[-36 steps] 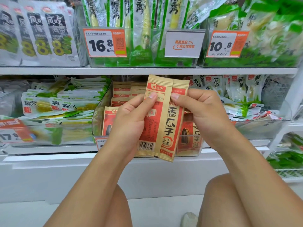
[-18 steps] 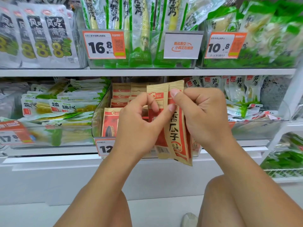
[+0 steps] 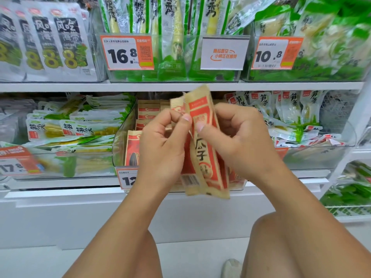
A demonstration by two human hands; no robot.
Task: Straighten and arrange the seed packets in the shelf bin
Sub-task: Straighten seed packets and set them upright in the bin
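Centre of frame: both hands hold a small bunch of tan paper seed packets with red panels and black characters (image 3: pixel 202 141), upright and slightly fanned, in front of the clear plastic shelf bin (image 3: pixel 120 141) on the lower shelf. Left hand (image 3: pixel 162 145): fingers curled, thumb and forefinger pinching the left edge of the bunch near its top. Right hand (image 3: pixel 241 137): curled round the right side of the bunch, thumb pressed on the front packet's red panel. Lower ends of the packets hang below both hands, barcode visible (motion blur, print partly unreadable).

Inside the bin, behind the hands: more packets of the same kind (image 3: pixel 148 111), standing in rows.

Bin front, lower left: orange-and-white price tag (image 3: pixel 127 178), partly covered by the left wrist.

Upper shelf: green-and-clear vegetable pouches (image 3: pixel 174 37) behind an orange "16.8" price label (image 3: pixel 127 52).
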